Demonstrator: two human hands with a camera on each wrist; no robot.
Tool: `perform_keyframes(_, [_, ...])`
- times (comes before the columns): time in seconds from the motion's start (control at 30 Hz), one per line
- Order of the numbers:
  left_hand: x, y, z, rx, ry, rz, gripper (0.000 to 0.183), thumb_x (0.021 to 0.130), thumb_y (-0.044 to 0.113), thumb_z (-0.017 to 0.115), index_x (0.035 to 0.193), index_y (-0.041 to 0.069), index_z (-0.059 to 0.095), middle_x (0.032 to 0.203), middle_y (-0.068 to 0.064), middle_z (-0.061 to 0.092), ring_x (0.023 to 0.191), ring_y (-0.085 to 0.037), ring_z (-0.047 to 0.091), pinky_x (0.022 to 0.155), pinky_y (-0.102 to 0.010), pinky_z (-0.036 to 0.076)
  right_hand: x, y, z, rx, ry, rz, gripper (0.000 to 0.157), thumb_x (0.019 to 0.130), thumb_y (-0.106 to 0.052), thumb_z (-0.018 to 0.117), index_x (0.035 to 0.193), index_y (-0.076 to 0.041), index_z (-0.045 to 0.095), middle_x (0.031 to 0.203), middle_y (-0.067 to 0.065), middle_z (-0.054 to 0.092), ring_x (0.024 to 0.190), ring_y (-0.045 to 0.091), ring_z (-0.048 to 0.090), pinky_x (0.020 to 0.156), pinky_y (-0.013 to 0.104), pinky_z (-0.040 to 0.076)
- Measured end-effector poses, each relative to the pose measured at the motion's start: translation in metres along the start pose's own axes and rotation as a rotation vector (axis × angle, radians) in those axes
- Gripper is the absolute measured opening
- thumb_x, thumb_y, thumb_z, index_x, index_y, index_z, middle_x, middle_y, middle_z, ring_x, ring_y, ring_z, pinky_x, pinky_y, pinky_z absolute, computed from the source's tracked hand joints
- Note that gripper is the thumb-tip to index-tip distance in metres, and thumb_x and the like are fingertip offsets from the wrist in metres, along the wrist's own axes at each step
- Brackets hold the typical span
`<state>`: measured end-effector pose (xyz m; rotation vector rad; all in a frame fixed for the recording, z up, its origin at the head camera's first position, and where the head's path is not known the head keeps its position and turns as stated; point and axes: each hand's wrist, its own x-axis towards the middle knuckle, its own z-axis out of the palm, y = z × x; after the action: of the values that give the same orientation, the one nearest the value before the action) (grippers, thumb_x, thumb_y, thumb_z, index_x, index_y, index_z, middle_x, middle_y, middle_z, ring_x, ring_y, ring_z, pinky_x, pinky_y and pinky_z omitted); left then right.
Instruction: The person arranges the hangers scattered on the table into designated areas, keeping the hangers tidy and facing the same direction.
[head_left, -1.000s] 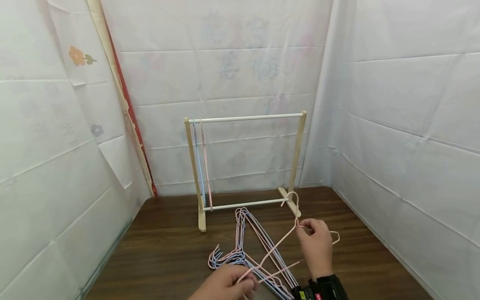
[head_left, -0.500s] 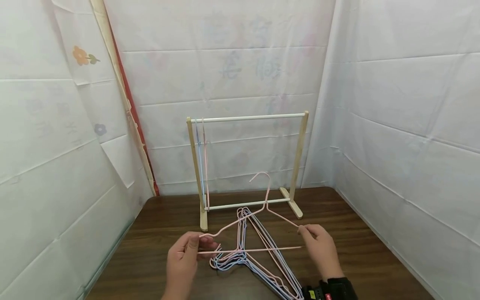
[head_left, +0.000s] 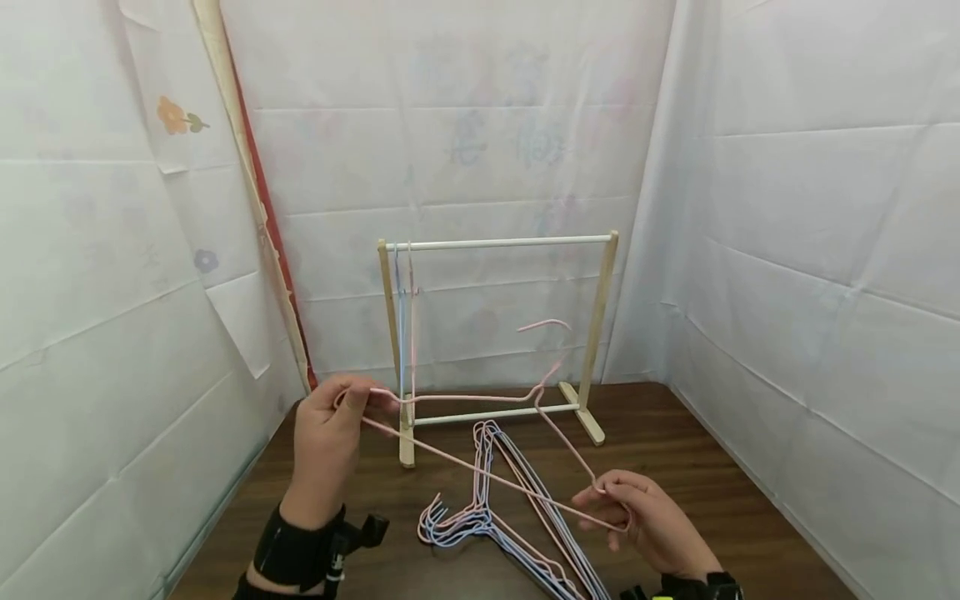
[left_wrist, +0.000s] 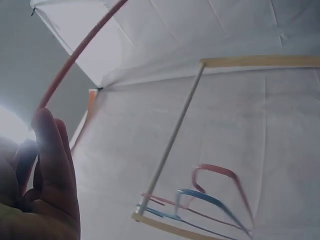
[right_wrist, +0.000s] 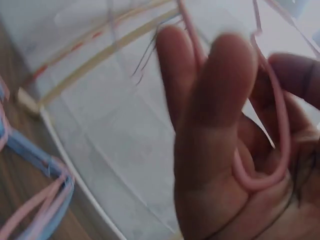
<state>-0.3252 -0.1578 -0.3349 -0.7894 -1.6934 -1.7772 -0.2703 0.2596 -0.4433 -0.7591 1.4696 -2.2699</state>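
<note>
A pink wire clothes hanger is held in the air by both hands, tilted with its left end higher. My left hand pinches the left corner between thumb and fingers. At the lower right corner, my right hand grips the bend. The right wrist view shows that corner's loop lying against the palm, between thumb and fingers. The hook points up and left, in front of the rack. Below lies a pile of pink and blue hangers.
A small rack with wooden posts and a white top bar stands at the table's back. A blue hanger and a pink hanger hang at its left end. White cloth walls enclose the brown table.
The hanger has risen and turned from over the pile, its left end swinging up with my left hand. My right hand has moved slightly down and now grips the right corner.
</note>
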Motion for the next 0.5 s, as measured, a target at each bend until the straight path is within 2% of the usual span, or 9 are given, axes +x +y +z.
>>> perform_keyframes(0.07, [0.013, 0.002, -0.001, 0.050, -0.028, -0.001, 0.022, 0.103, 0.008, 0.050, 0.094, 0.002, 0.069, 0.082, -0.019, 0.067, 0.073, -0.030, 0.066, 0.056, -0.034, 0.058, 0.000, 0.002, 0.003, 0.094, -0.148, -0.037, 0.044, 0.108, -0.005, 0.016, 0.115, 0.001, 0.059, 0.128, 0.024, 0.057, 0.103, 0.035, 0.062, 0.066, 0.027, 0.056])
perform_keyframes(0.13, [0.026, 0.002, -0.002, 0.105, -0.052, -0.021, 0.020, 0.102, 0.012, 0.053, 0.094, 0.005, 0.069, 0.082, -0.016, 0.068, 0.074, -0.029, 0.066, 0.058, -0.032, 0.058, 0.002, 0.004, 0.008, 0.156, -0.256, -0.073, 0.046, 0.105, -0.001, 0.012, 0.115, 0.000, 0.057, 0.134, 0.029, 0.050, 0.102, 0.033, 0.062, 0.072, 0.028, 0.055])
perform_keyframes(0.27, [0.056, 0.002, -0.002, 0.170, -0.103, -0.072, 0.020, 0.100, 0.025, 0.058, 0.098, 0.010, 0.071, 0.084, -0.014, 0.068, 0.076, -0.029, 0.065, 0.061, -0.032, 0.058, 0.009, 0.004, 0.024, 0.216, -0.405, -0.123, 0.043, 0.102, 0.001, 0.017, 0.117, -0.002, 0.057, 0.142, 0.031, 0.040, 0.105, 0.028, 0.061, 0.083, 0.029, 0.053])
perform_keyframes(0.37, [0.074, 0.005, 0.004, 0.216, -0.148, -0.091, 0.024, 0.098, 0.035, 0.061, 0.104, 0.014, 0.072, 0.087, -0.012, 0.068, 0.075, -0.028, 0.065, 0.062, -0.035, 0.059, 0.011, 0.002, 0.038, 0.222, -0.463, -0.120, 0.037, 0.102, 0.000, 0.024, 0.115, -0.003, 0.059, 0.144, 0.033, 0.035, 0.107, 0.027, 0.059, 0.088, 0.030, 0.051])
perform_keyframes(0.47, [0.090, 0.012, 0.013, 0.356, -0.190, -0.067, 0.029, 0.097, 0.041, 0.060, 0.117, 0.022, 0.070, 0.097, -0.004, 0.069, 0.075, -0.018, 0.066, 0.064, -0.034, 0.059, 0.013, 0.001, 0.051, 0.198, -0.463, -0.089, 0.034, 0.102, 0.001, 0.028, 0.112, -0.003, 0.059, 0.141, 0.035, 0.037, 0.107, 0.028, 0.059, 0.091, 0.033, 0.050])
perform_keyframes(0.5, [0.094, 0.015, 0.016, 0.419, -0.206, -0.047, 0.034, 0.098, 0.044, 0.058, 0.123, 0.023, 0.067, 0.108, -0.003, 0.068, 0.084, -0.015, 0.066, 0.070, -0.035, 0.059, 0.015, 0.001, 0.054, 0.190, -0.451, -0.080, 0.033, 0.101, 0.003, 0.028, 0.111, -0.003, 0.059, 0.139, 0.035, 0.040, 0.106, 0.028, 0.059, 0.091, 0.034, 0.050])
